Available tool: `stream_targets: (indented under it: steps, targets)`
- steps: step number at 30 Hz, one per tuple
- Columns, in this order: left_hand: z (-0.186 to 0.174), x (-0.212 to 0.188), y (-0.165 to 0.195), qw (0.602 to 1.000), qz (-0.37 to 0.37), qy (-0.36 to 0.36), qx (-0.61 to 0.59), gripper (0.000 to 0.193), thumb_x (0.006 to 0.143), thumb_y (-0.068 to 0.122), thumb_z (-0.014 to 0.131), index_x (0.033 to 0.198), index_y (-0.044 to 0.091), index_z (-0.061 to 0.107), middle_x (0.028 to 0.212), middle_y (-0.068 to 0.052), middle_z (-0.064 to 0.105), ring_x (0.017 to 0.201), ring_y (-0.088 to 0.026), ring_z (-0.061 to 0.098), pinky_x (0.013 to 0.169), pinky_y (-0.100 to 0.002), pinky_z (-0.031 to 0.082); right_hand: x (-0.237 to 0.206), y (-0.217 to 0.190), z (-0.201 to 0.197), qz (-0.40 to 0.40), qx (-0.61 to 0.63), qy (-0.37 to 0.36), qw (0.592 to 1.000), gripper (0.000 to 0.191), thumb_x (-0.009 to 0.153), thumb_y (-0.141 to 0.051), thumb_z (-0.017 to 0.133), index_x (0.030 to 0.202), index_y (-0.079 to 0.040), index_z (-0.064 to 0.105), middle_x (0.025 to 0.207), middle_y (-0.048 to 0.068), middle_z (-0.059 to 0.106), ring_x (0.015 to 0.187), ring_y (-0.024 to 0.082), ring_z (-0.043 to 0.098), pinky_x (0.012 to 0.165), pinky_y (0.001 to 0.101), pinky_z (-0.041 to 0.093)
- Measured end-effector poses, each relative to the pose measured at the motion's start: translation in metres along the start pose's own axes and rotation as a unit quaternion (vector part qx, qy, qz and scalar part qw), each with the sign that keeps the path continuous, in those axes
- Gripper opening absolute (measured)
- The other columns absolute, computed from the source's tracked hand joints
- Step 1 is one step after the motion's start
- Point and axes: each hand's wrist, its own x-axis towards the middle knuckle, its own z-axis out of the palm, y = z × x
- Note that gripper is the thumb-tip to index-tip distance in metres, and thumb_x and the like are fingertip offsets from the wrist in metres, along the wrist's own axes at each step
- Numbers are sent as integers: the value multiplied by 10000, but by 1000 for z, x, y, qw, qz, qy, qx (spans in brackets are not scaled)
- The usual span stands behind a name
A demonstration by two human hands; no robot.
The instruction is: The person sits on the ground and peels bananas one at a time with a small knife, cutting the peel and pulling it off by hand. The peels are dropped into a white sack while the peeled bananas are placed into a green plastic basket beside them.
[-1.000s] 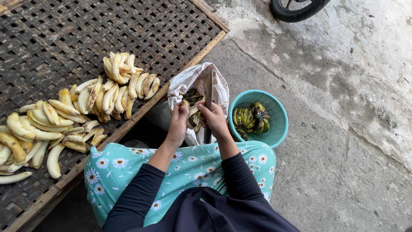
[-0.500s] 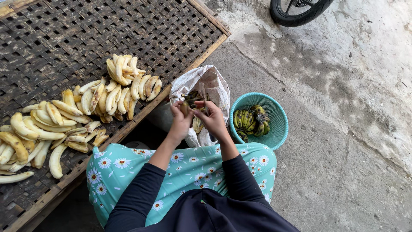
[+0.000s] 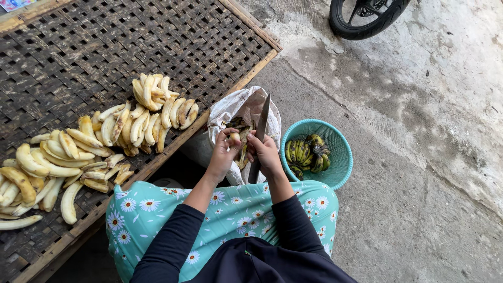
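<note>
My left hand (image 3: pixel 222 154) holds a small banana (image 3: pixel 235 137) whose peel hangs down between my hands. My right hand (image 3: pixel 266 153) grips a long knife (image 3: pixel 260 132), blade pointing away from me, and its fingers touch the banana. Both hands are over a white sack (image 3: pixel 233 108) with dark peels inside. To the right stands a teal plastic basket (image 3: pixel 340 152) with unpeeled green-black bananas (image 3: pixel 305 154). Peeled yellow bananas (image 3: pixel 89 144) lie in rows on a woven bamboo tray (image 3: pixel 105 57) to the left.
My lap is covered by a teal cloth with daisies (image 3: pixel 230 209). A motorbike wheel (image 3: pixel 367 18) stands at the top right on the concrete floor (image 3: pixel 419 157). The tray's wooden edge (image 3: pixel 157 162) runs diagonally beside my left knee.
My hands have stayed over the sack. The knife in my right hand has swung up, its blade now pointing away, and the banana between my fingers shows more peeled flesh.
</note>
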Motion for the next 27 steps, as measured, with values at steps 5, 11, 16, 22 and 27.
stream_targets:
  steps: [5,11,16,22,27]
  targets:
    - [-27,12,7,936,-65,162,-305,359,1010,324,566,1342,189,567,1171,-50,645,1039,-167,635,887,-397,578,2,2,-11,-41,67,90,993,149,1016,-141,629,1117,-58,557,743,-17,508,581,79,485,438,272,429]
    - [-56,19,10,914,-1,213,-346,350,1030,249,620,1361,164,545,1179,-65,655,1066,-181,633,936,-430,585,0,-22,-7,-101,-121,123,980,338,995,-147,620,1314,-52,560,937,-7,670,563,65,496,440,241,421]
    - [-13,8,10,987,5,136,-84,360,977,107,691,1321,137,589,1139,-44,666,1020,-172,666,902,-357,585,-12,-20,30,-157,-328,29,931,394,928,-86,736,1312,-43,658,1030,24,682,632,58,491,538,222,403]
    - [24,-19,59,912,137,69,380,291,890,44,726,1173,32,661,1015,-143,721,913,-274,734,788,-395,580,-22,-27,46,-252,-411,36,875,147,978,-91,711,1110,-27,720,966,53,686,818,99,663,714,259,544]
    - [31,-26,79,867,200,84,448,309,901,34,728,1207,45,680,1068,-151,736,956,-321,723,788,-408,572,-26,-32,43,-289,-464,19,837,166,947,-88,732,1093,-10,723,940,85,674,795,134,657,706,280,522]
